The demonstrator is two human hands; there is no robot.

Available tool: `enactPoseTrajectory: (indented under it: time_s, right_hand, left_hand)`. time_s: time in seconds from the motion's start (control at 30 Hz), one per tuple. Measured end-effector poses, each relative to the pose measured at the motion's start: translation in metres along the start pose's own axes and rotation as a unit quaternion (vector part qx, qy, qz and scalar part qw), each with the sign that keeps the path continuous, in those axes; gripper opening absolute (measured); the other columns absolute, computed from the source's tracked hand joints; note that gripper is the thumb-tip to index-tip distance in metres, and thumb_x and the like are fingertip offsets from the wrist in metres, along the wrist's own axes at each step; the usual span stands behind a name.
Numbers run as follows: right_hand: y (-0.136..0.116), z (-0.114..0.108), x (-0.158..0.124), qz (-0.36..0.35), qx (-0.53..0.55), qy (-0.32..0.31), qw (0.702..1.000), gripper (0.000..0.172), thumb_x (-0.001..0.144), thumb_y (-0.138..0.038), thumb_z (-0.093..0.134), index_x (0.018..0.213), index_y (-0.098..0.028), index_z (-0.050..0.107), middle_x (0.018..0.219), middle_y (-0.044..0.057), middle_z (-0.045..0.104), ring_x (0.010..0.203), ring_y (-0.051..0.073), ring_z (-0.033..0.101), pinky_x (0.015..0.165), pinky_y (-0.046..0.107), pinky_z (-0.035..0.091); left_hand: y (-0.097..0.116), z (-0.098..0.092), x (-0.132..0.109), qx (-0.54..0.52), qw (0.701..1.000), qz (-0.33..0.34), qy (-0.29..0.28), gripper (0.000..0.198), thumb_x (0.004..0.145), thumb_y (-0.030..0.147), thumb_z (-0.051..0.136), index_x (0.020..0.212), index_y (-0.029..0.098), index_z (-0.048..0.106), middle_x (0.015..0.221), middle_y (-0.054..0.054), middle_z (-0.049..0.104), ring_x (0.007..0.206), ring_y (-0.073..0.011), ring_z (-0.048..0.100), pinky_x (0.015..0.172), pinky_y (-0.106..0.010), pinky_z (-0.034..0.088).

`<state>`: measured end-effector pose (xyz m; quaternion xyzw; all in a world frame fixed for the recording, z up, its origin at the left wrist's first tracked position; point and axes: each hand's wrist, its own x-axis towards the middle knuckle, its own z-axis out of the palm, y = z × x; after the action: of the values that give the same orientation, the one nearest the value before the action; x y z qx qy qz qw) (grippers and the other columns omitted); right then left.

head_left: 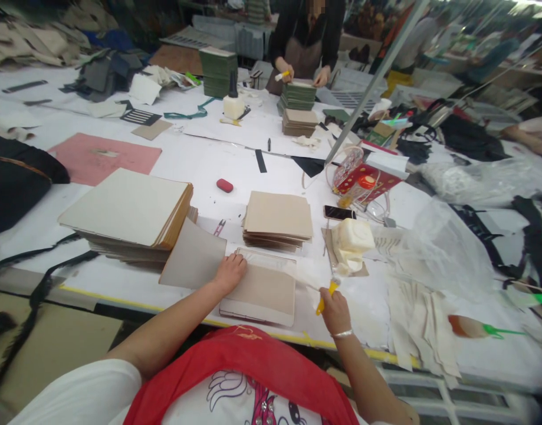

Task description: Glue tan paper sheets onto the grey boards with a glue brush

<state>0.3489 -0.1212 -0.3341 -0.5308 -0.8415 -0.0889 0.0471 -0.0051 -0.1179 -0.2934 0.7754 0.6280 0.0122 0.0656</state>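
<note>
In front of me lies a beige panel (266, 289) on top of slightly larger flat pieces, with a paler strip along its far edge. My left hand (232, 274) rests on its far left corner, fingers laid down on it. A grey sheet (193, 254) slants between that hand and the left stack. To the right of the panel, my right hand (335, 311) is closed around a yellow-handled brush (321, 306), bristles pointing away from me. A thin pale strip (306, 283) runs from the panel toward this hand; whether the fingers pinch it is unclear.
A large board stack (129, 206) stands left, a smaller beige stack (277, 215) just beyond the panel. A cream glue container (352, 236) sits right, near a phone (339, 212). Fabric strips (423, 324) hang at the right edge. Across the table a person (308, 47) works.
</note>
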Motion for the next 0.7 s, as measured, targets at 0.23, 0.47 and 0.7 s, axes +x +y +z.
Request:
enactPoseTrajectory:
  time_s: [0.23,0.47,0.7]
  right_hand:
    - [0.052,0.025,-0.054,0.089,-0.023,-0.031,0.995,0.028,0.072,-0.008,0.041,0.094,-0.018,0.054,0.060,0.004,0.048,0.056,0.019,0.047,0.054,0.029,0.034]
    - [-0.003,0.007,-0.011,0.078,0.058,0.081,0.992,0.028,0.078,-0.017,0.038,0.105,-0.016,0.049,0.069,0.007,0.052,0.065,0.020,0.049,0.063,0.031,0.039]
    - [-0.046,-0.005,0.029,0.022,0.147,0.146,0.978,0.026,0.082,-0.017,0.038,0.106,-0.016,0.048,0.082,0.007,0.057,0.069,0.017,0.049,0.067,0.030,0.042]
  left_hand:
    - [-0.052,-0.027,-0.054,-0.016,0.975,-0.093,0.202,0.030,0.080,0.029,0.047,0.107,0.017,0.049,0.118,-0.013,0.048,0.114,-0.0263,0.038,0.095,-0.042,0.027]
    - [-0.098,-0.031,-0.106,-0.024,0.925,-0.253,0.281,0.051,0.077,0.036,0.050,0.118,0.007,0.037,0.112,-0.018,0.048,0.109,-0.0272,0.042,0.090,-0.041,0.036]
    - [-0.078,-0.049,-0.113,0.017,0.946,-0.266,0.185,0.025,0.083,0.031,0.041,0.093,0.016,0.058,0.079,-0.007,0.061,0.075,-0.0189,0.058,0.067,-0.029,0.044]
